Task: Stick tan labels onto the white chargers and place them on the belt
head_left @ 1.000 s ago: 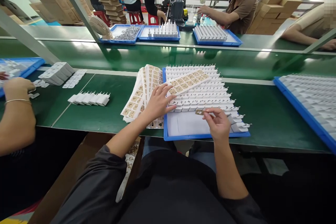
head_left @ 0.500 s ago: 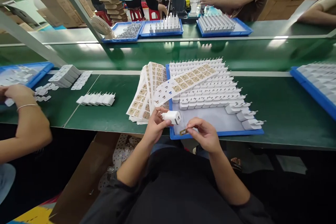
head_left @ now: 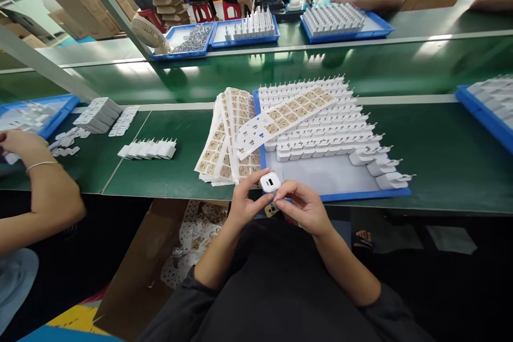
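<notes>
My left hand (head_left: pixel 245 205) grips a small white charger plug (head_left: pixel 270 181) just in front of the table's near edge. My right hand (head_left: pixel 303 206) pinches a small tan sticker label (head_left: pixel 272 209) against the underside of that plug. Both hands meet below the blue tray (head_left: pixel 360 195), which holds several rows of white plugs (head_left: pixel 320 123). A partly used label sheet (head_left: pixel 280 117) lies across those plugs, and a fanned stack of label sheets (head_left: pixel 226 136) sits left of the tray.
A row of white plugs (head_left: pixel 148 149) lies on the green bench at left, beside a neighbouring person's arm (head_left: pixel 38 192). Another blue tray (head_left: pixel 487 109) is at right. Trays (head_left: pixel 248 32) and seated people are across the conveyor. Peeled sheets (head_left: pixel 192 235) lie below the bench.
My left hand lifted one white plug from the tray and drew it toward me. My right hand brought the peeled label down against it. The view tilted downward.
</notes>
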Available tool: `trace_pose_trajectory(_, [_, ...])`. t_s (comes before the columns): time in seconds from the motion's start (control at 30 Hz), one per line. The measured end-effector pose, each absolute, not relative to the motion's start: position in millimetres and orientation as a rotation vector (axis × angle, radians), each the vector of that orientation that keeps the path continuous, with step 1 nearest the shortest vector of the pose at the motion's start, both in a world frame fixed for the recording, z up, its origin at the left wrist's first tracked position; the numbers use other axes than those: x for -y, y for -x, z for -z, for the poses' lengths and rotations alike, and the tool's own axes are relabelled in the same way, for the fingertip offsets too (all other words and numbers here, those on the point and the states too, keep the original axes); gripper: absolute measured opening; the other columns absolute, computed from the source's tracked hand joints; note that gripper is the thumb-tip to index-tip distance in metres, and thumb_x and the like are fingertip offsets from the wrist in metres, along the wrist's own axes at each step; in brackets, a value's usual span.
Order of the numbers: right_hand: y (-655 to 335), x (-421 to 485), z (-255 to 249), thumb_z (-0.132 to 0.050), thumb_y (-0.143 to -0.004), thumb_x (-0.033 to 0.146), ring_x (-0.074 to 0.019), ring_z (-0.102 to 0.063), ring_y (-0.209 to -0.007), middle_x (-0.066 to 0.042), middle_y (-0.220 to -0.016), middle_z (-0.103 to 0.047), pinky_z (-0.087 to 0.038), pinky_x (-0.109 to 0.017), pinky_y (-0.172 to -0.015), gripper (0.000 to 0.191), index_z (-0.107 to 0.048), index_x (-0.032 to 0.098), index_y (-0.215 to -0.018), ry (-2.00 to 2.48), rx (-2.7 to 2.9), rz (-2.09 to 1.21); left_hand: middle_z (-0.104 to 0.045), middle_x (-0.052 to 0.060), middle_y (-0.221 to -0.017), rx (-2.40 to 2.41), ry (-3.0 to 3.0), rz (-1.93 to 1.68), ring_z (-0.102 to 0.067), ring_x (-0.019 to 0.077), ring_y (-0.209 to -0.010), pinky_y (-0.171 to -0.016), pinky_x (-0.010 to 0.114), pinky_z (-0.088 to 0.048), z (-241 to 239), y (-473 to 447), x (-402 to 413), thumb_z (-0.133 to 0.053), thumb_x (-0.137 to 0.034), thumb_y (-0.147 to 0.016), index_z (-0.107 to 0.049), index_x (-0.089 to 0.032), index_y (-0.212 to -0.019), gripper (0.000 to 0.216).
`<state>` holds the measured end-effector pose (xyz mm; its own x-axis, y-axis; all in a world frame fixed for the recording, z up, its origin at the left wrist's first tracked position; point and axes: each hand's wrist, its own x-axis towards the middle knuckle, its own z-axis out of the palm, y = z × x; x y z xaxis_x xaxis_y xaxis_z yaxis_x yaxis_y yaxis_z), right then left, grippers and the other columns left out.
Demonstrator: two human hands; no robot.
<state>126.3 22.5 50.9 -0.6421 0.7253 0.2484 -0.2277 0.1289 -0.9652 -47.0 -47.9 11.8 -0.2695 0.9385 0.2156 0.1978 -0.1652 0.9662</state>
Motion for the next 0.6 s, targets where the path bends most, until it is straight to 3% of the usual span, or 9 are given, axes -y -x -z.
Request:
trace_pose_trajectory(0.23, [-126.1, -26.8, -58.5, -0.074, -0.09, 0.036, -0.017, -0.067, -0.082, -0.002, -0.085, -0.069, -0.057, -0.031, -0.076, 0.012, -0.071, 0.024, -0.089, 0.669, 1.504, -1.445, -0.07, 0.006, -0.135, -1.599, -1.668, -1.464, -0.065, 0.0291, -0.126, -0.111, 0.046, -0.052, -29.2, 46.9, 49.1, -0.075, -0.039, -0.089, -0.066, -0.038, -0.134, 0.046])
trace_pose_trajectory(0.4, [-122.8, -29.6, -63.0, -0.075, -0.09, 0.031, -0.0155, -0.068, -0.084, -0.001, -0.088, -0.07, -0.057, -0.029, -0.081, 0.008, -0.071, 0.024, -0.09, 0.719, 1.47, -1.482, -0.073, 0.01, -0.128, -1.582, -1.821, -1.51, -0.069, 0.0271, -0.119, -0.103, 0.041, -0.056, -34.7, 44.9, 50.6, -0.075, -0.034, -0.09, -0.066, -0.027, -0.135, 0.047])
trace_pose_trajectory(0.6, [-121.0, -28.5, -64.0, -0.076, -0.089, 0.032, -0.0146, -0.068, -0.081, 0.0, -0.086, -0.07, -0.057, -0.028, -0.078, 0.009, -0.071, 0.024, -0.089, 0.715, 1.429, -1.509, -0.073, 0.011, -0.125, -1.593, -1.883, -1.519, -0.07, 0.0251, -0.116, -0.101, 0.036, -0.056, -35.7, 44.9, 49.3, -0.076, -0.032, -0.089, -0.066, -0.026, -0.135, 0.047])
